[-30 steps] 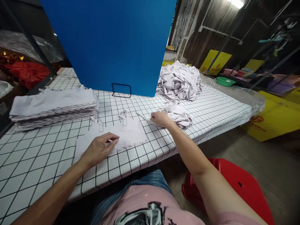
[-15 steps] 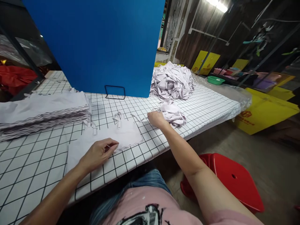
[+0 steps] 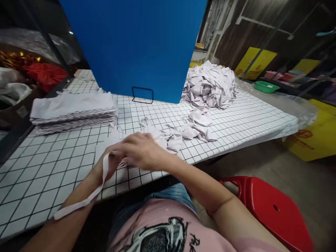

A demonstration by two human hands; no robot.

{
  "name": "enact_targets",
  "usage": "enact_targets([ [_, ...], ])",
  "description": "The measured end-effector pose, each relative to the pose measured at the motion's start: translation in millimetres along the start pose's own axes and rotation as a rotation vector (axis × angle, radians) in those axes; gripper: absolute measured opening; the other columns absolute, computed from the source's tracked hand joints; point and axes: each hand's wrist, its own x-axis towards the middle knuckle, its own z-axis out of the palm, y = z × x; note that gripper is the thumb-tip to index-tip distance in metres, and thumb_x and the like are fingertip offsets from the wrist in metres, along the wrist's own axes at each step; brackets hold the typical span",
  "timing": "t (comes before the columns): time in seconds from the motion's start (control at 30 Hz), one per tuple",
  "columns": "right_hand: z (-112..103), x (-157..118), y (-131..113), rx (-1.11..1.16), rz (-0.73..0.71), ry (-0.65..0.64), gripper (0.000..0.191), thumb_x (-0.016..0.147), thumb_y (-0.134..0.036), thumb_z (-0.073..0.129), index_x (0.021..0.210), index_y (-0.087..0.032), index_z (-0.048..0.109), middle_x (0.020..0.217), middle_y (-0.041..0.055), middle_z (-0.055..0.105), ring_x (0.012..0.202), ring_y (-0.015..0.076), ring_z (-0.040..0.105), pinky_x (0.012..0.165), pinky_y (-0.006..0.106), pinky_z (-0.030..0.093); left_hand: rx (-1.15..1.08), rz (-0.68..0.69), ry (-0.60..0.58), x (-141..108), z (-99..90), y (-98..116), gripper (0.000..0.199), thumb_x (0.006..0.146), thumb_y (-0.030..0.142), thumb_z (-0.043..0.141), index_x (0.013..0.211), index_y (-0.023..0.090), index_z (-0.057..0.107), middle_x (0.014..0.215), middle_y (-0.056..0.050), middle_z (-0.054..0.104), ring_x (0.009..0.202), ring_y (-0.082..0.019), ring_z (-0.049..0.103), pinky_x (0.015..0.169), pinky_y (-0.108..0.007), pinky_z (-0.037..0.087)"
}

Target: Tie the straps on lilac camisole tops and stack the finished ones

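Both hands meet over a pale fabric piece [image 3: 105, 143] lying near the table's front edge. My right hand [image 3: 143, 150] reaches across on top, blurred, its fingers closed by my left hand. Partly covered by it, my left hand [image 3: 111, 162] has fingers I cannot make out well. A thin white strap [image 3: 86, 201] hangs from between the hands down over my left forearm. Crumpled pale fabric [image 3: 172, 140] lies just right of the hands, and more loose pieces [image 3: 199, 126] lie beyond. A neat stack of folded pale fabric [image 3: 75, 108] sits at the left.
A large blue board [image 3: 133, 45] stands on the checked table [image 3: 236, 129], with a wire bracket [image 3: 142, 95] at its foot. Behind, a big heap of pale fabric [image 3: 211, 84] rises. A red stool [image 3: 278, 213] stands at the right, below a green basket [image 3: 266, 86].
My right hand has come left from the small fabric pile to my left hand, and crumpled fabric has come with it. The strap now hangs over my left forearm. The view has shifted left.
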Motion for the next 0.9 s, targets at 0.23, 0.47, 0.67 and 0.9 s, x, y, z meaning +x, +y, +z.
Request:
enact_targets([
  [0.23,-5.1,-92.9,83.1,-0.099,0.489,-0.220,0.015,0.090,-0.022,0.056,0.097,-0.021,0.069,0.101,0.0083,0.067,0.101,0.0264,0.058,0.090,0.046,0.039,-0.495,-0.316,-0.267,-52.6,-86.5,-103.5,0.056,0.066,0.058,0.075,0.111,0.025,0.069,0.108,-0.007,0.074,0.098,-0.029,0.069,0.088,-0.040,0.057],
  [0.47,-25.5,-91.5,75.7,0.170,0.399,-0.231,0.022,0.094,-0.034,0.056,0.084,-0.019,0.067,0.080,0.0045,0.067,0.074,0.0168,0.058,0.069,0.030,0.042,-0.030,-0.074,-0.154,-13.8,-64.7,-50.3,0.057,0.082,0.058,0.055,0.120,0.017,0.063,0.117,-0.011,0.066,0.099,-0.026,0.063,0.085,-0.037,0.054],
  [0.67,7.6,-47.2,75.3,-0.073,0.306,-0.002,0.026,0.088,-0.035,0.065,0.108,-0.019,0.064,0.104,0.0090,0.064,0.100,0.0234,0.055,0.085,0.037,0.039,0.219,0.099,-0.098,27.7,1.4,7.1,0.021,0.087,0.026,0.052,0.085,0.014,0.068,0.095,-0.012,0.063,0.097,-0.028,0.058,0.083,-0.039,0.047],
  [0.9,-3.0,-28.0,85.5,0.334,0.382,-0.021,0.014,0.093,-0.025,0.054,0.087,-0.017,0.063,0.085,0.0044,0.062,0.078,0.0159,0.053,0.069,0.030,0.040,-1.090,-0.075,-0.143,28.7,-40.0,15.5,0.019,0.085,0.034,0.060,0.085,0.016,0.057,0.075,-0.002,0.059,0.065,-0.013,0.055,0.061,-0.025,0.047],
])
